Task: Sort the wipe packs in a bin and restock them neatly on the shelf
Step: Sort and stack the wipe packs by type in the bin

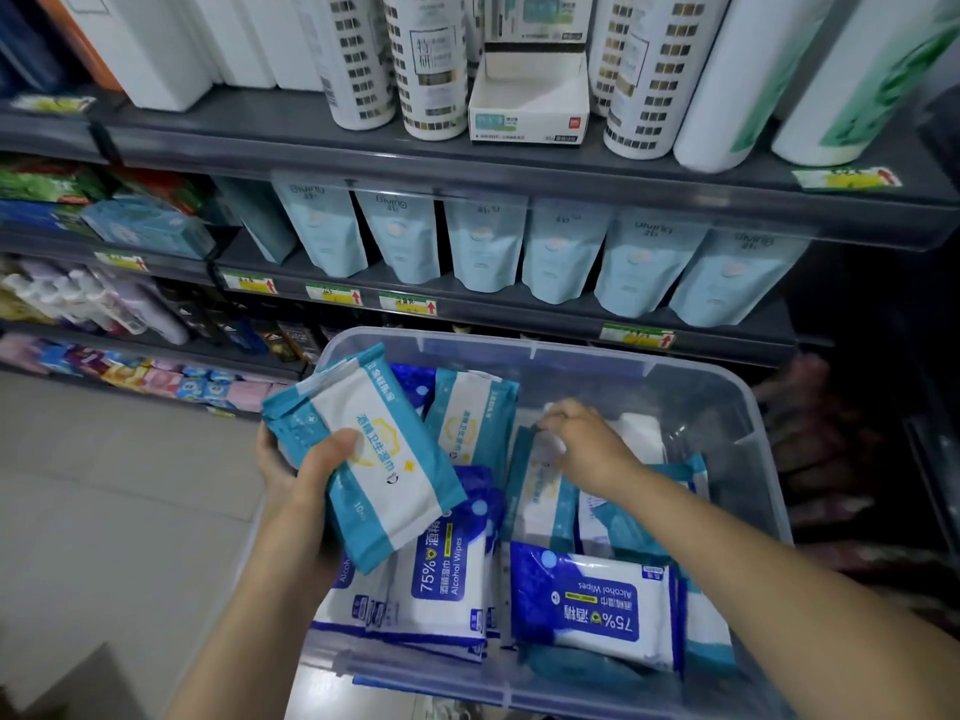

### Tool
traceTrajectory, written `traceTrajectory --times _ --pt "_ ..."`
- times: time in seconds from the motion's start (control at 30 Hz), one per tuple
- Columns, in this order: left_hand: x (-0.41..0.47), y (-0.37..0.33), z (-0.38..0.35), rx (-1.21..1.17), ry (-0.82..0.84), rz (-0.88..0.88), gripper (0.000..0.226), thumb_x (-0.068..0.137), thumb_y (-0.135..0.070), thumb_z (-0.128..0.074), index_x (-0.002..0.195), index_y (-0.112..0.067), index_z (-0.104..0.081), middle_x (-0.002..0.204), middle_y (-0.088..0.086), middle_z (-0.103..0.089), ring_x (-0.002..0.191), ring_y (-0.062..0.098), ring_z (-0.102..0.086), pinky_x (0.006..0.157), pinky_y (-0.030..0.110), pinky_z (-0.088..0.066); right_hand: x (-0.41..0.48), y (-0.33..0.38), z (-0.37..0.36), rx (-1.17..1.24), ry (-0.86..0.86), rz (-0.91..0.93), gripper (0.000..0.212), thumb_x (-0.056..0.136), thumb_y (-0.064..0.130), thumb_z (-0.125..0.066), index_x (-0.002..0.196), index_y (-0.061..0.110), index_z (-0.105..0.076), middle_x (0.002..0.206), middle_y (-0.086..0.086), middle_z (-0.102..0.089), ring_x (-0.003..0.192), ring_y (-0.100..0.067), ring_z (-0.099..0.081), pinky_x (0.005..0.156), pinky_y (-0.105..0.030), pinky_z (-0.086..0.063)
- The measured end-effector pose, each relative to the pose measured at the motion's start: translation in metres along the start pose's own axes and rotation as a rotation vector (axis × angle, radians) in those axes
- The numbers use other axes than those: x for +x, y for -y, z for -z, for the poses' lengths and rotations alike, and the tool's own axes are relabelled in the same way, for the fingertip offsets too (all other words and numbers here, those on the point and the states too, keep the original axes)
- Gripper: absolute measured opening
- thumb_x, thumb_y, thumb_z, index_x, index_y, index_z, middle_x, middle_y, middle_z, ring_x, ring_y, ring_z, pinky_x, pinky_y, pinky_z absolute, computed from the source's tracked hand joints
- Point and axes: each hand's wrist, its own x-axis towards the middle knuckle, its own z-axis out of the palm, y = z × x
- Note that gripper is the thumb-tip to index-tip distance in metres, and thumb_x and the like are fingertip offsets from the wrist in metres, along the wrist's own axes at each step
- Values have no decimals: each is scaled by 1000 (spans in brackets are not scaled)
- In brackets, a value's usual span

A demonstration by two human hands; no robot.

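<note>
Nearest, at the close end of the clear bin [737, 402], dark blue alcohol-wipe packs [592, 605] lie flat in overlapping rows, labels facing up. Just above them the left hand [306, 465] grips a small stack of teal-and-white packs [379, 459], thumb curled over the top face and fingers underneath. The stack's long axis slants from near right to far left, over the bin's left side.

The right hand [587, 444] reaches into the middle of the bin. Its fingers curl down onto the far end of another teal pack [535, 496] and appear to pinch it. This pack stands on edge among others of its colour, with its long axis running away from the person, so it should lift out up and toward the left. The right hand is already on it; the left is full and sits just beside it across a narrow gap, well placed to receive it. A second upright teal pack [470, 423] stands between the two hands and could snag the move across.

Beyond the bin's far rim, the shelf [545, 317] carries a row of pale blue pouches [483, 241] with price tags [408, 304] on its front lip. I cannot tell where the wipes belong. Higher up stand white cylinders [431, 70] and an open white carton [530, 96]
</note>
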Motion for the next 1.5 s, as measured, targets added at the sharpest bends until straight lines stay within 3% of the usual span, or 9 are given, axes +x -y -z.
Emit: traceTrajectory --times 0.13,0.27,0.47,0.67,0.77,0.87,1.0,1.1,1.5 --pt "-2 0 2 19 13 29 72 65 -27 -67 131 -39 -39 114 3 -65 91 22 -70 78 49 -55 4 7 0 -204 190 317 49 85 10 -59 131 25 -54 134 0 -50 125 -23 -39 99 -30 -35" --pt "-5 2 3 29 9 41 73 66 -28 -68 131 -39 -38 114 4 -65 92 22 -71 76 47 -56 2 8 -1 -304 225 231 56 88 18 -57 138 36 -41 140 6 -38 123 -24 -31 102 -43 -25" --pt "-10 1 1 30 10 35 78 64 -29 -68 134 -39 -36 103 -1 -68 82 17 -72 63 37 -57 -6 5 6 -389 151 81 40 83 29 -66 120 25 -52 124 -3 -37 123 -27 -28 108 -61 -14" --pt "-13 -4 -2 8 28 36 77 64 -28 -69 133 -40 -36 110 3 -67 84 19 -72 69 41 -57 -15 11 18 -328 73 95 23 79 25 -70 94 23 -52 106 -4 -53 118 -23 -43 115 -55 -3" --pt "-12 -5 -3 -5 35 36 78 64 -28 -69 133 -41 -36 112 3 -67 86 20 -71 72 42 -57 -30 13 43 -220 -79 47 23 80 32 -71 97 28 -56 99 0 -61 110 -22 -53 115 -44 -15" --pt "-12 -6 -8 -15 58 36 79 63 -27 -70 134 -41 -35 107 2 -69 84 20 -72 72 42 -57 -50 13 69 34 -263 -17 31 78 36 -73 107 29 -65 106 2 -69 100 -21 -61 91 -36 -45" --pt "-15 -6 -24 -8 85 37 86 63 -21 -75 136 -37 -32 109 5 -68 84 22 -71 79 46 -56 -83 34 96 1068 -432 -34 14 75 13 -75 84 15 -64 88 -6 -70 83 -23 -62 82 -40 -49" --pt "-20 -4 -41 -6 139 45 85 63 -17 -80 133 -33 -34 113 7 -66 87 23 -70 74 42 -56 -100 62 97 1511 -242 -12 31 69 22 -70 98 12 -65 95 -6 -72 88 -23 -67 85 -42 -51" --pt "-29 14 -66 89 327 154 100 51 -44 -76 137 -44 -25 130 1 -58 108 24 -64 89 45 -52 -116 90 59 1368 -225 -77 19 89 21 -61 104 32 -57 105 8 -70 96 -9 -67 85 -31 -55"
